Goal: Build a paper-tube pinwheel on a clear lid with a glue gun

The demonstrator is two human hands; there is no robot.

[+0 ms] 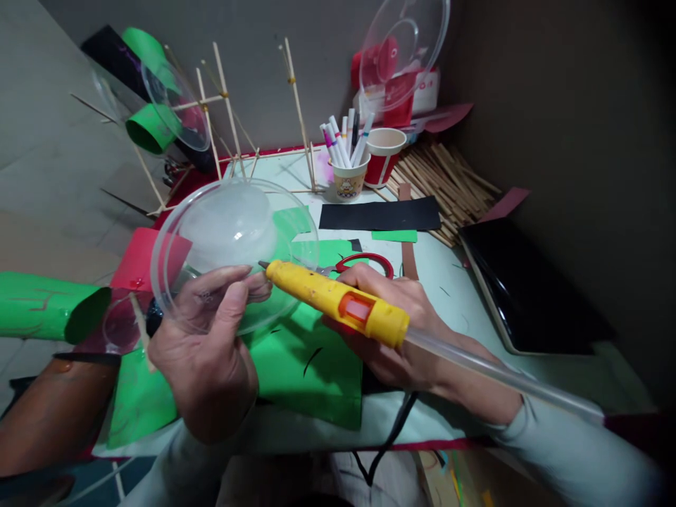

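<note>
A clear, round plastic bowl [227,215] is tilted above the table in my left hand [208,359], its rim between thumb and fingers. My right hand [417,338] is wrapped round a yellow hot glue gun [314,290]. The gun's dark nozzle points left, close to the bowl's rim and my left fingertips; I cannot tell whether it touches. From its back end runs a long clear glue stick [486,370]. Below both hands lie green paper sheets [317,373]. Red-handled scissors [388,259] show partly behind my right hand.
Marker pens stand in a paper cup [348,179] beside a red cup [384,158]. Wooden sticks [443,183] are heaped behind a black paper strip [379,213]. A dark tablet-like slab [528,289] lies at right. Stick frames [219,105] and green paper tubes [47,306] occupy the left.
</note>
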